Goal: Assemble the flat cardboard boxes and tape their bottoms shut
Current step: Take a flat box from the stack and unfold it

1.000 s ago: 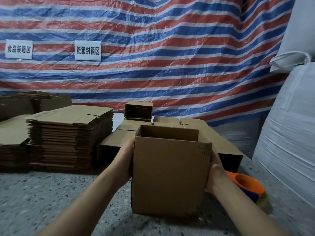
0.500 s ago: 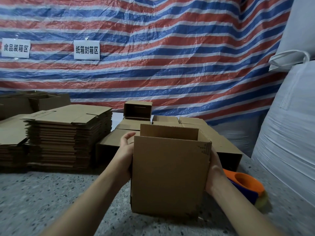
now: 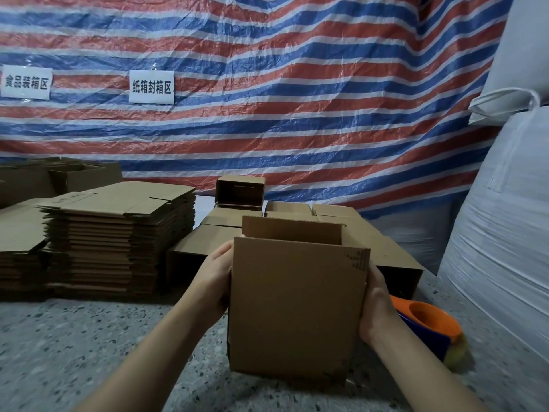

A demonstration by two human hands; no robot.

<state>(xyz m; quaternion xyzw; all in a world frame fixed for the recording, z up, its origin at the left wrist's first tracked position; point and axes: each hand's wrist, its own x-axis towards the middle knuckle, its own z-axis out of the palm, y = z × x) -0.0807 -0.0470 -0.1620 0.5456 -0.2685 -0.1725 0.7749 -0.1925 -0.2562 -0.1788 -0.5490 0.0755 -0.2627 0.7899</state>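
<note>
Cardboard, brown and plain, made up the box (image 3: pixel 297 310) that stood upright on the speckled surface (image 3: pixel 89 352) at the middle of the view, its top open and its far flap raised at twelve o'clock. The left hand (image 3: pixel 215 281) pressed against the box's nine o'clock wall, and the right hand (image 3: pixel 375 307) lay against the three o'clock wall; the fingers of both ran out of sight behind the cardboard, so whether they curled round the walls or lay flat could not be told. At ten o'clock from the box rose a stack of flat boxes (image 3: pixel 118 233), well apart from it, and just beyond it at twelve o'clock sat a cluster of assembled boxes (image 3: pixel 267 212). An orange tape dispenser (image 3: pixel 427 325) rested at four o'clock, near the right hand and partly hidden by the wrist. A striped tarp (image 3: pixel 297 99) hung behind, and white woven sacks (image 3: pixel 505 233) stood at two to three o'clock. By the look of it the box was already squared up and, with its open end up, probably taped underneath, though the bottom was hidden. The step in hand seemed to be setting this one aside; the next move would call for carrying it to the finished cluster without crushing its walls, then reaching to ten o'clock for a fresh flat.
</note>
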